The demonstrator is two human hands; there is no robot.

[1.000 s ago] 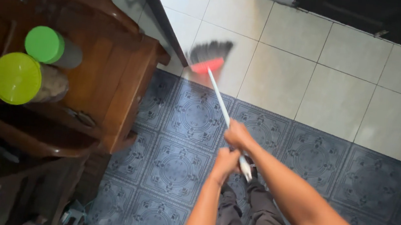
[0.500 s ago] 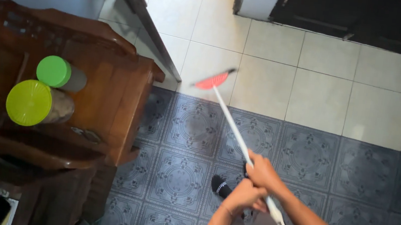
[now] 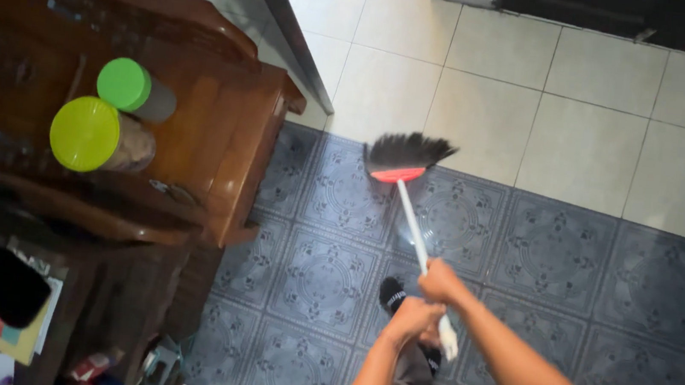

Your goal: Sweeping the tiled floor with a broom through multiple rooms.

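- Having been pulled nearer, the broom point(image 3: 408, 167) is being gripped by the right hand point(image 3: 441, 282) and left hand point(image 3: 414, 318), fingers curled closed.
- Handle end is being partly hidden.

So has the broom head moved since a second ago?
Yes. The broom head has come back toward the person: it was on the pale tiles past the seam and now rests on the dark patterned tiles, farther from the wooden cabinet's corner.
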